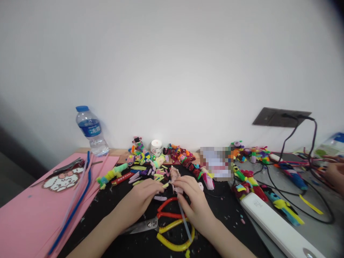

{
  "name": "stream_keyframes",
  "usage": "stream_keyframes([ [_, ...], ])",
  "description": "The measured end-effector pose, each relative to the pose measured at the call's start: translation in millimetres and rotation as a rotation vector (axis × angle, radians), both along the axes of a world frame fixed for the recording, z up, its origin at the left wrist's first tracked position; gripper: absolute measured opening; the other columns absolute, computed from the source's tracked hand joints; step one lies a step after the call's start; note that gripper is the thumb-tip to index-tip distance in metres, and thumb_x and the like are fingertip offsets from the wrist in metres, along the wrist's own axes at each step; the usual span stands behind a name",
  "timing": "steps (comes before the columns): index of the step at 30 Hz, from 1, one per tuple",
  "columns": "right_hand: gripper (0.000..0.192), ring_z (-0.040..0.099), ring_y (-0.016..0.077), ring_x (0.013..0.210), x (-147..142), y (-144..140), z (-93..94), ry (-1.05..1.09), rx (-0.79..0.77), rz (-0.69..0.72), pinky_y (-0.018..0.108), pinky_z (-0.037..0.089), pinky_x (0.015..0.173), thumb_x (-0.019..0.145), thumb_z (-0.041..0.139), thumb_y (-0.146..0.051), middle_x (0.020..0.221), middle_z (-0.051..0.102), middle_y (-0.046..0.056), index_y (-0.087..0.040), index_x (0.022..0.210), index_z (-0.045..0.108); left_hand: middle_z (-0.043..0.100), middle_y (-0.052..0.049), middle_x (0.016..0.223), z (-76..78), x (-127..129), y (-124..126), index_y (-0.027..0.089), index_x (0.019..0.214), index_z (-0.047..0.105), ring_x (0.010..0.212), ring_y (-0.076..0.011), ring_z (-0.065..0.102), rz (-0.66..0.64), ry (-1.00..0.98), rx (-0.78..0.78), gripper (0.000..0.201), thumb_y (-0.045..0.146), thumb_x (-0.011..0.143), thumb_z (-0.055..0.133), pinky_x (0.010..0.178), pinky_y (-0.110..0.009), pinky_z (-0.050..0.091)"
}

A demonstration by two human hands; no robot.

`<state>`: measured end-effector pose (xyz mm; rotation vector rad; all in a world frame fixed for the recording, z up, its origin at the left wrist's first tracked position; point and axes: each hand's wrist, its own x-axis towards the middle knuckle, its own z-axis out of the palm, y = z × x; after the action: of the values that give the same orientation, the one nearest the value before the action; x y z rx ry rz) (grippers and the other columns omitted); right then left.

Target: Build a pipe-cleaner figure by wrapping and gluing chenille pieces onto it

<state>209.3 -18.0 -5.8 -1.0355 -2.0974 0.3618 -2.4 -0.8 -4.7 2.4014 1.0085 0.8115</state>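
My left hand (142,196) is closed, its fingertips pinching a short yellow-green fuzzy piece (165,185), apparently cut pipe cleaner. Close beside it, my right hand (195,200) is closed around a small pinkish fuzzy piece (175,174); its lower part is hidden by the fingers. A pale translucent stick (185,222) runs down from under the right fingers toward me; whether it joins the pinkish piece I cannot tell. Beneath both hands lie scissors (153,224) with red and yellow handles, on a black mat (107,222). Cut pipe-cleaner pieces (158,175) are scattered just beyond.
Pink sheets (16,215) with pipe cleaners (77,208) lie left, a water bottle (92,132) behind them. Colourful fuzzy figures (185,161) and a paper cup (156,147) line the wall. Right are a white device (279,225), black cables (328,200) and another person's hand (334,173).
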Motion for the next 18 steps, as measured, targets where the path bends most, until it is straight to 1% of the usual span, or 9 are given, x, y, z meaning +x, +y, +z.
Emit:
stream_keyframes([
  [2, 0.027, 0.047, 0.0209, 0.105, -1, -1, -0.5, -0.017, 0.007, 0.042, 0.039, 0.038, 0.093, 0.083, 0.046, -0.010, 0.107, 0.056, 0.007, -0.021, 0.106, 0.055, 0.061, 0.000, 0.085, 3.9, 6, -6, 0.020, 0.087, 0.055, 0.079, -0.0122, 0.057, 0.018, -0.036, -0.103, 0.019, 0.008, 0.087, 0.040, 0.073, -0.021, 0.045],
  [5, 0.019, 0.050, 0.0189, 0.100, -2, -1, -1.4, -0.035, 0.033, 0.081, 0.035, 0.039, 0.090, 0.086, 0.045, -0.012, 0.100, 0.059, 0.005, -0.021, 0.096, 0.058, 0.060, 0.003, 0.079, 5.7, 13, -10, 0.020, 0.084, 0.053, 0.074, -0.0107, 0.057, 0.002, -0.080, -0.190, 0.014, 0.009, 0.086, 0.044, 0.070, -0.018, 0.044],
  [7, 0.016, 0.052, 0.0181, 0.096, -3, -1, -1.8, -0.026, 0.016, 0.077, 0.034, 0.040, 0.088, 0.086, 0.045, -0.011, 0.095, 0.059, 0.004, -0.020, 0.090, 0.057, 0.061, 0.002, 0.082, 4.2, 15, -11, 0.020, 0.086, 0.054, 0.076, -0.0111, 0.058, -0.005, -0.101, -0.203, 0.014, 0.010, 0.085, 0.046, 0.071, -0.018, 0.043],
  [11, 0.011, 0.052, 0.0183, 0.088, -3, -2, -2.6, 0.022, -0.058, 0.057, 0.032, 0.041, 0.080, 0.083, 0.046, -0.010, 0.089, 0.057, 0.005, -0.019, 0.081, 0.051, 0.065, 0.001, 0.086, 0.7, 15, -9, 0.021, 0.094, 0.058, 0.080, -0.0125, 0.059, 0.019, -0.124, -0.202, 0.015, 0.013, 0.085, 0.049, 0.076, -0.019, 0.042],
  [14, 0.011, 0.051, 0.0187, 0.083, -3, -2, -3.8, 0.057, -0.084, 0.050, 0.032, 0.042, 0.075, 0.084, 0.044, -0.010, 0.086, 0.056, 0.005, -0.019, 0.080, 0.048, 0.066, 0.000, 0.084, 1.8, 15, -9, 0.020, 0.088, 0.062, 0.077, -0.0132, 0.059, 0.019, -0.102, -0.207, 0.012, 0.019, 0.086, 0.050, 0.073, -0.019, 0.042],
  [18, 0.012, 0.052, 0.0177, 0.080, -3, -1, -4.6, 0.108, -0.112, 0.049, 0.030, 0.042, 0.072, 0.084, 0.044, -0.009, 0.083, 0.055, 0.004, -0.019, 0.078, 0.046, 0.063, 0.001, 0.072, 6.6, 18, -9, 0.018, 0.079, 0.064, 0.068, -0.0121, 0.056, 0.018, -0.094, -0.251, 0.020, 0.020, 0.087, 0.046, 0.066, -0.019, 0.040],
])
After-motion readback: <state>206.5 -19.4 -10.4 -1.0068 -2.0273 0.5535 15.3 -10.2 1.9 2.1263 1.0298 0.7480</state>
